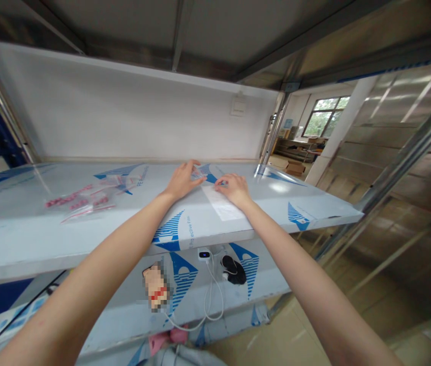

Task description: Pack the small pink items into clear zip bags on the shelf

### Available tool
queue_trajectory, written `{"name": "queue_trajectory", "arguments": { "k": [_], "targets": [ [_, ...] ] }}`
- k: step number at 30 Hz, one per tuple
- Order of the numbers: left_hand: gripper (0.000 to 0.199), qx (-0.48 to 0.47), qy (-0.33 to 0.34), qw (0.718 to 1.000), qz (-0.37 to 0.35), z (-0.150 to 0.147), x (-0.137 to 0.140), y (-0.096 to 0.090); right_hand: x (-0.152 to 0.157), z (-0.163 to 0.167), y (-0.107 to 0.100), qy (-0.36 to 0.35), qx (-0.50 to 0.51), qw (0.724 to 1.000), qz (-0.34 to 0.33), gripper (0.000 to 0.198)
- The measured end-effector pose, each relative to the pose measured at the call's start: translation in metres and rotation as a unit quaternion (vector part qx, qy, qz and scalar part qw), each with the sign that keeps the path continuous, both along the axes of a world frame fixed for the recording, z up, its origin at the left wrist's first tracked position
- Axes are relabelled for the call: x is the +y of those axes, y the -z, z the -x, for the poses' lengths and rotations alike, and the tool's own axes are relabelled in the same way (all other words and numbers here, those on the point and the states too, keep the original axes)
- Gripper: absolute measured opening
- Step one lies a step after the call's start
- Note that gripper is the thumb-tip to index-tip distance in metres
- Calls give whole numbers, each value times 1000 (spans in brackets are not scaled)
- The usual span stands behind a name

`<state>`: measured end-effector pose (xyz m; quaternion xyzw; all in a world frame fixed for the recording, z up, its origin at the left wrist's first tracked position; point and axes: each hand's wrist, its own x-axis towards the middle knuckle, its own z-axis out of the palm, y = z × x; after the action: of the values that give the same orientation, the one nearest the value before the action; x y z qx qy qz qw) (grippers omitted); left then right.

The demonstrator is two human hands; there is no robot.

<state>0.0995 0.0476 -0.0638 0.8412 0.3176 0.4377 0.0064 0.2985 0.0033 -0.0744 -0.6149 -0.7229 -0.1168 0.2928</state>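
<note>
Just clear, flat plastic bag (221, 202)

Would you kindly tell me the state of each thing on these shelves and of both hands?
left hand: flat, fingers spread, pressing a clear bag on the shelf
right hand: fingers curled, pinching the clear bag's edge
clear bag: lying flat
pile of red-striped zip bags: loose, untouched
shelf: covered in protective film
white charger: cable attached, on lower shelf
</note>
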Motion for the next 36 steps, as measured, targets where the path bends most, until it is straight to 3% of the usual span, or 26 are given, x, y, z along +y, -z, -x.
{"name": "queue_trajectory", "arguments": {
  "k": [4,7,9,12,16,20,24,27,30,33,36],
  "targets": [
    [45,3,-2,1000,2,1,2,1,0,-4,1,42,-3,999,-2,7],
    [44,7,-1,1000,1,2,3,1,0,-5,3,35,-20,999,19,7],
    [44,12,0,1000,4,1,2,0,1,-4,3,16,-4,1000,10,7],
    [45,17,5,1000,19,-2,-4,-1,1,-2,-1,-22,70,996,-57,7],
    [47,45,39,997,42,-11,-16,-1,2,0,-7,-123,174,965,-152,8],
    [48,62,56,995,60,-16,-22,0,8,1,-3,-195,195,954,-121,4],
    [50,47,62,995,64,-16,-22,-1,12,1,0,-206,187,955,-99,4],
    [51,52,53,995,60,-15,-21,-1,9,-1,-2,-159,205,959,-118,12],
    [49,42,36,997,52,-13,-19,-2,2,-3,-6,-17,187,975,-121,19],
    [48,32,22,998,42,-10,-16,-2,-5,-5,-7,112,131,984,-40,17],
    [47,30,14,999,32,-8,-13,-2,-7,-7,-6,152,118,979,69,19]
  ]
}}
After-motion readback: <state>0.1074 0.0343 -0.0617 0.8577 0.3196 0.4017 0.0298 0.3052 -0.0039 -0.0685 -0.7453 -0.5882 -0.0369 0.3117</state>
